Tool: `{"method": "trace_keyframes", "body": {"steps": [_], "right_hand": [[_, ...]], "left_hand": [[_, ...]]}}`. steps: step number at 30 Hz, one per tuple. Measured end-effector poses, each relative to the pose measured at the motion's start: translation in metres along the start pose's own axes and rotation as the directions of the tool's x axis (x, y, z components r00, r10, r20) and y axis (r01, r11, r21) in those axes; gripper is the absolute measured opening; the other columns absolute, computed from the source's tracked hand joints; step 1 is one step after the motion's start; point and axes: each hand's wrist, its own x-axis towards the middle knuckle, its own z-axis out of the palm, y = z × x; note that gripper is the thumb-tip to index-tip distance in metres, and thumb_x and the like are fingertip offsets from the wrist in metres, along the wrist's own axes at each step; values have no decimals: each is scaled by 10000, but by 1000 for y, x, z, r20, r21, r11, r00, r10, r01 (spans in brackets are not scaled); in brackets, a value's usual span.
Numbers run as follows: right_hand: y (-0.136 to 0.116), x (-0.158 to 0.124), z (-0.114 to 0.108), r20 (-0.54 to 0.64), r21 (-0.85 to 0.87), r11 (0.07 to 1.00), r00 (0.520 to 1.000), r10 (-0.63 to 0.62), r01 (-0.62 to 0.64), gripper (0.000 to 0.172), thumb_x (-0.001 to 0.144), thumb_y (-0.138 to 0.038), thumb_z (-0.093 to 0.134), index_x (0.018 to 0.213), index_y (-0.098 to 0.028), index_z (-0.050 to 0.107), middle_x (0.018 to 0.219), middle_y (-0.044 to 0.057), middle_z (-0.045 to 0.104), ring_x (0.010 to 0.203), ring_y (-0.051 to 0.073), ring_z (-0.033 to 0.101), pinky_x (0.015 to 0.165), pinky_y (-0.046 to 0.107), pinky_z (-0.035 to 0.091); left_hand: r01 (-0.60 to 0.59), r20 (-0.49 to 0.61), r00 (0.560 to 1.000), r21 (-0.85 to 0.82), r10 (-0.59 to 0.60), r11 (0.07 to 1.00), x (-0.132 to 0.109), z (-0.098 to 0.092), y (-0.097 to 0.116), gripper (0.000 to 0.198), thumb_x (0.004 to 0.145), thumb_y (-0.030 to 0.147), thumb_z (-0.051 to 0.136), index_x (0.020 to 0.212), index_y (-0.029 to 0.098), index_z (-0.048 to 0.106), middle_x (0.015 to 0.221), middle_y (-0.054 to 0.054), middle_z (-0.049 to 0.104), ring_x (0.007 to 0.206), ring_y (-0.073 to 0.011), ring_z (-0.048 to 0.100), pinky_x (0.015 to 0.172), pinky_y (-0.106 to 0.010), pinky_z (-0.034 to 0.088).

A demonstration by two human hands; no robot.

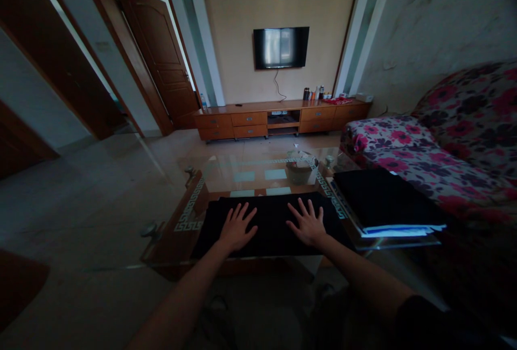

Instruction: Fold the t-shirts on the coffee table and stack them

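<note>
A black cloth (270,226), folded into a wide rectangle, lies flat along the near side of the glass table (202,177). My left hand (237,227) rests palm down on its left part with the fingers spread. Toward its right part, my right hand (307,223) lies flat in the same way, fingers apart. Neither hand grips anything. The cloth is dark, so I cannot tell what kind of garment or fabric piece it is. To the right of it sits a folded black stack (383,199) with white and blue layers showing at its front edge.
A sofa with a floral cover (404,140) stands on the right. A bin (299,169) shows near the table's far right corner. Beyond are a low wooden cabinet (248,118) with bottles on it and a wall television (280,48). A brown door (157,59) is at the left.
</note>
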Motion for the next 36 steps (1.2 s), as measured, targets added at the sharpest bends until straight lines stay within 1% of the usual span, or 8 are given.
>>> {"method": "trace_keyframes", "body": {"steps": [6,15,18,20,24,26,32,36], "right_hand": [[-11,-4,-4,29,43,966,966,-256,255,643,988,-671,272,1585,-441,210,1694,-5,17,1550,308,21,1204,577,36],[-8,-1,-2,54,80,971,972,-228,223,645,979,-705,246,1574,-455,238,1693,-13,45,1552,281,7,1217,522,35],[12,4,2,17,46,996,997,-76,75,622,1002,-663,219,1580,-433,246,1696,-4,50,1553,265,8,1224,479,40],[31,8,5,-40,-7,996,995,89,-89,607,1015,-624,241,1587,-421,230,1697,9,57,1552,285,3,1218,509,30],[60,17,11,-110,-52,970,966,233,-240,662,999,-641,279,1603,-384,194,1698,37,62,1546,329,36,1207,531,71],[64,19,13,-112,-57,969,966,231,-238,676,994,-653,272,1606,-378,189,1698,36,56,1544,333,57,1205,529,75],[58,23,10,-101,-56,969,967,233,-239,681,991,-652,250,1607,-364,206,1699,40,46,1543,323,66,1201,520,66],[59,23,11,-97,-57,968,967,238,-244,690,986,-659,242,1608,-364,201,1700,45,44,1542,326,70,1197,527,59]], "left_hand": [[-213,76,973,-63,217,975,3,2,13,659,1006,570,323,1604,337,172,1685,-13,164,1551,-222,131,1250,-463,110],[-271,120,953,-84,279,959,2,-6,11,563,995,616,349,1538,516,245,1689,54,124,1549,-258,142,1234,-533,120],[-162,89,982,-59,167,985,-1,-4,-4,538,1015,592,282,1543,489,269,1683,57,164,1546,-223,161,1237,-484,147],[33,26,999,5,-33,999,-5,-2,-19,558,1013,586,271,1551,443,299,1678,21,195,1546,-242,161,1230,-496,150],[444,-113,895,117,-432,889,-11,1,-48,717,971,636,312,1581,259,312,1671,-116,193,1537,-337,168,1213,-535,160],[495,-124,868,139,-481,858,-12,2,-56,768,963,649,299,1587,201,296,1667,-151,190,1536,-345,168,1210,-521,175],[480,-113,876,112,-468,870,-7,2,-62,769,960,647,296,1581,193,306,1661,-165,210,1539,-338,155,1205,-502,192],[526,-90,849,66,-520,848,-3,-5,-64,713,980,512,321,1573,118,286,1650,-190,234,1525,-320,208,1193,-460,237]]}}
